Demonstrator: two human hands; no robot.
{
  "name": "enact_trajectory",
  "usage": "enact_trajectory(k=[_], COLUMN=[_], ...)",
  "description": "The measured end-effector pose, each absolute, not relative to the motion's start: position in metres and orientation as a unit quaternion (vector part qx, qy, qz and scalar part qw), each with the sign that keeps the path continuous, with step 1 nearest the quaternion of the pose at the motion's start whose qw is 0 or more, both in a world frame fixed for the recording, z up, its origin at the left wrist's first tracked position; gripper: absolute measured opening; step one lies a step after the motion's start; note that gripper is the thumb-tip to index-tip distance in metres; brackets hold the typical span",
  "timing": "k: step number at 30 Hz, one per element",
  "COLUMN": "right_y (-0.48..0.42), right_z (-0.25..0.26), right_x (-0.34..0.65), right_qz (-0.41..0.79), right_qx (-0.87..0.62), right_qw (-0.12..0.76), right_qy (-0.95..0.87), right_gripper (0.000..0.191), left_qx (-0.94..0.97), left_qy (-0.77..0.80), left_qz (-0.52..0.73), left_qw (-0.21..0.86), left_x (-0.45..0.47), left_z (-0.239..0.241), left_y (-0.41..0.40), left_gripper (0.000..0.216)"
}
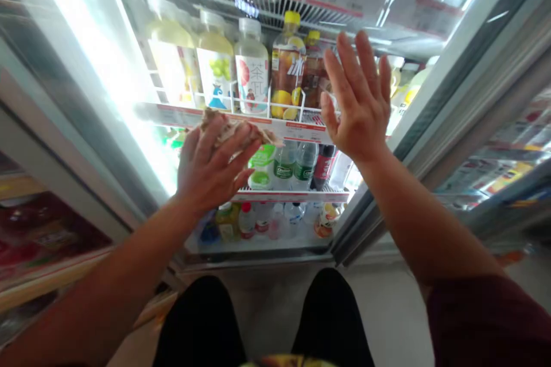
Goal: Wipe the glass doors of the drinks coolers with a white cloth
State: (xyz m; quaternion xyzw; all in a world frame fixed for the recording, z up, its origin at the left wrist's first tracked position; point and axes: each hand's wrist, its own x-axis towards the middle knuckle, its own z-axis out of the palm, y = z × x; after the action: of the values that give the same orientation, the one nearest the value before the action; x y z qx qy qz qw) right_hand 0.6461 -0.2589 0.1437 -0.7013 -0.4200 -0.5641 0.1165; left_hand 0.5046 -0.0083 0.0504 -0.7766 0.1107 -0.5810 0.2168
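My left hand (215, 163) presses a crumpled light-brown cloth (269, 136) against what looks like the glass door of a drinks cooler. Its fingers lie over the cloth and hide most of it. Higher and to the right, my right hand (359, 100) is raised with fingers stretched and apart, holding nothing. Its palm faces the glass; whether it touches cannot be made out. Behind the glass, between the two hands, stand a bottle of lemon iced tea (287, 69) with a yellow cap and a white-capped tea bottle (252, 69).
Lower shelves hold green-labelled water bottles (305, 166) and several small bottles (247, 221). A bright light strip (81, 40) runs down the left side. The metal door frame (413, 166) stands at right. My knees (329, 309) are close below, above a grey floor (387, 309).
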Motion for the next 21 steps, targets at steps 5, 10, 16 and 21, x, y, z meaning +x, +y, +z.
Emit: enact_trajectory(k=[5,10,16,21], right_y=[-0.260,-0.260,-0.260,-0.260], right_z=[0.144,0.143,0.143,0.143], right_x=[0.645,0.645,0.647,0.645], right_qz=[-0.570,-0.559,-0.559,-0.553], right_qx=[-0.704,-0.708,-0.702,-0.703], right_qw=[0.107,0.118,0.123,0.133], right_qy=[-0.410,-0.416,-0.424,-0.428], right_gripper=[0.057,0.056,0.056,0.055], left_qx=[-0.760,-0.755,-0.794,-0.750], left_qy=[0.054,0.038,0.096,0.002], left_qz=[-0.610,-0.633,-0.564,-0.638], left_qw=[0.218,0.169,0.207,0.175], left_x=[0.503,0.508,0.505,0.500], left_z=[0.118,0.107,0.059,0.129], left_y=[0.028,0.014,-0.002,0.022], left_gripper=[0.061,0.063,0.074,0.065])
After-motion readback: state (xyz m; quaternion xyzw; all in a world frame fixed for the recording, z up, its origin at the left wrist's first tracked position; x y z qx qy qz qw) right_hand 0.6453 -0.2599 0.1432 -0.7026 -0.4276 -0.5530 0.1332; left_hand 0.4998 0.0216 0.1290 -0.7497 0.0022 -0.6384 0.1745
